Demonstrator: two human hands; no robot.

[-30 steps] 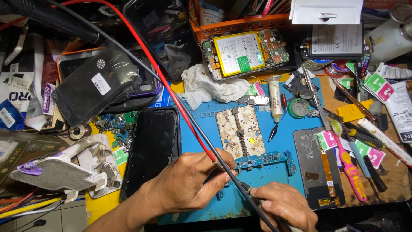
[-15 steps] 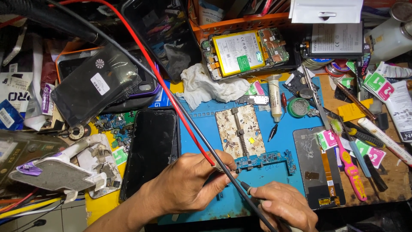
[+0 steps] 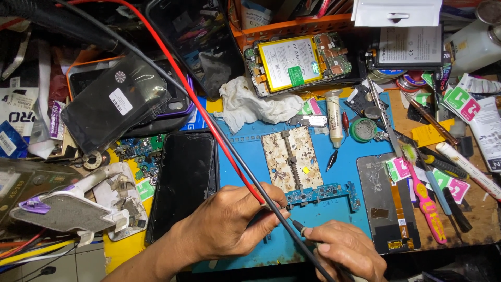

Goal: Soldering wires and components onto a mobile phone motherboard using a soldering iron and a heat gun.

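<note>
Hands meeting at the 6 o'clock edge of the blue mat (image 3: 250, 156) on the bench. Left hand (image 3: 229, 224) pinching the red probe (image 3: 261, 197) between thumb and fingers, tip hidden under the fingers, lead running away toward 11 o'clock. Right hand (image 3: 347, 250) closing around the black probe (image 3: 298, 227), also aiming toward 11 o'clock, its lead passing under the left fingers. Lying just beyond both hands, toward 12 o'clock: small blue circuit board (image 3: 323, 194), long axis going from 9 to 3 o'clock, clamped at the low end of the metal board holder (image 3: 288, 159). Sitting nearer to the board's 9 o'clock end, almost touching: left fingers. Staying a little apart at 5 o'clock from it: right hand. Resting at 9 o'clock of the mat: dark phone (image 3: 185, 183).
</note>
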